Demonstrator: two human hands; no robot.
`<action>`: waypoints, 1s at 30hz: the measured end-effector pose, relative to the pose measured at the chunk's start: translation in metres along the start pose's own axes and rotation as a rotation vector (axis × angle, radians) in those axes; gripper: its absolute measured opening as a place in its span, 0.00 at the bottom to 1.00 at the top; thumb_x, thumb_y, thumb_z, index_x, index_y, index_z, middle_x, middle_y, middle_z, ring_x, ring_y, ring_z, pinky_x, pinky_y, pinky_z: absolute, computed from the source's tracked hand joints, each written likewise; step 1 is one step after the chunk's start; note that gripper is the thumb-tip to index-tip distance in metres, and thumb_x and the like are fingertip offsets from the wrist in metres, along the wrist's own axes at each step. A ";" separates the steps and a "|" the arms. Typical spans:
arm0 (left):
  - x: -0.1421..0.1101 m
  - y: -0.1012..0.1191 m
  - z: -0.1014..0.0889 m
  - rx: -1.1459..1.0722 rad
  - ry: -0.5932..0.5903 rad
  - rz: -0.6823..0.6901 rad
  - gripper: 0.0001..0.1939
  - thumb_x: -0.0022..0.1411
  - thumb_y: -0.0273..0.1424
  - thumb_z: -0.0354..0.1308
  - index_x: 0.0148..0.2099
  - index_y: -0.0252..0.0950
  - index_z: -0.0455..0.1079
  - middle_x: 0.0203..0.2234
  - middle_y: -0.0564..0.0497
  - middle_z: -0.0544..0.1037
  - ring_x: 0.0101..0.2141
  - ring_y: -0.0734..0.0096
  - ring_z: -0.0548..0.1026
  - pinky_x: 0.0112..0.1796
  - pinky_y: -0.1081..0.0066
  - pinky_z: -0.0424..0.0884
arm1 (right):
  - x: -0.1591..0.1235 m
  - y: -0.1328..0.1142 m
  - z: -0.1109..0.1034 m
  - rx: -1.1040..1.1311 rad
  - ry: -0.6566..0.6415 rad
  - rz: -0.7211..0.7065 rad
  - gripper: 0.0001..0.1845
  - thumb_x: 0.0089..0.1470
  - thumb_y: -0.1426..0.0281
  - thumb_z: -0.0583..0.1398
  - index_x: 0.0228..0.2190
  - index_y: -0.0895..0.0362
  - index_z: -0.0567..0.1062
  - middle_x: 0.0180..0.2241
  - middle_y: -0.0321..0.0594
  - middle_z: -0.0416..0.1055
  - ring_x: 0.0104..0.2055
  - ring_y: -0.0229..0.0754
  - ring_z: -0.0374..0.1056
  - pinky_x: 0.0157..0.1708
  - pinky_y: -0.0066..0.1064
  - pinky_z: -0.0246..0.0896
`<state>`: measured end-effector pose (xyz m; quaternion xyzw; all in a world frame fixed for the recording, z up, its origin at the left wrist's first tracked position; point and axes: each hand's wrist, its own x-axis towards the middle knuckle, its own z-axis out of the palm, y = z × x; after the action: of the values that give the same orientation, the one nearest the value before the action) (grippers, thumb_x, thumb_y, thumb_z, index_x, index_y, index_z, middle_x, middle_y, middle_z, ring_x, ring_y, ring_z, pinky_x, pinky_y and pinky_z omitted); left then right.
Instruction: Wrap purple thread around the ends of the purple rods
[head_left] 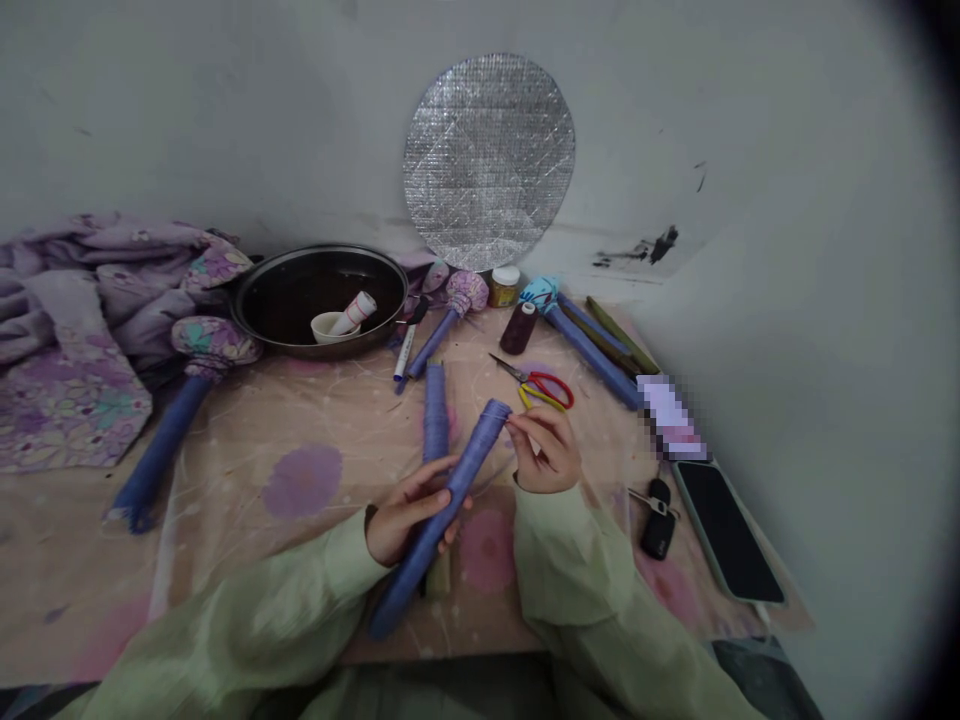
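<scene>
My left hand [401, 518] is closed around the middle of a blue cloth-wrapped stick [474, 462], which slants up to the right. At its upper end, my right hand [549, 448] pinches a thin thread [496, 416] that runs to the stick. A second blue-wrapped stick [436, 405] lies beneath it on the table, partly covered by the held one and my fingers. Just beyond my right hand are scissors [544, 385] with red and yellow handles. Behind them stands a dark spool of thread [518, 330].
A dark pan [255, 310] holds a small white cup [324, 325] with a roll in it. Blue sticks with cloth-bundled heads [214, 345] lie around the floral-covered table [232, 520]. On the right are keys [658, 520] and a phone [727, 530]; a silver disc [489, 160] leans against the wall.
</scene>
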<state>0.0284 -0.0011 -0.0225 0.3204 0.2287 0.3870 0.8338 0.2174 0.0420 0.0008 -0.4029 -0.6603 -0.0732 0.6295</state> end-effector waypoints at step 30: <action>0.000 -0.001 0.002 0.033 0.108 0.024 0.23 0.57 0.33 0.60 0.55 0.40 0.63 0.32 0.49 0.76 0.19 0.77 0.72 0.16 0.78 0.65 | 0.000 0.003 0.006 0.041 -0.137 0.129 0.09 0.55 0.73 0.55 0.40 0.56 0.68 0.36 0.43 0.64 0.33 0.39 0.65 0.31 0.34 0.65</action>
<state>0.0300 -0.0022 -0.0222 0.3156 0.2757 0.4096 0.8103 0.2147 0.0479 -0.0020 -0.4355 -0.6758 0.0087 0.5946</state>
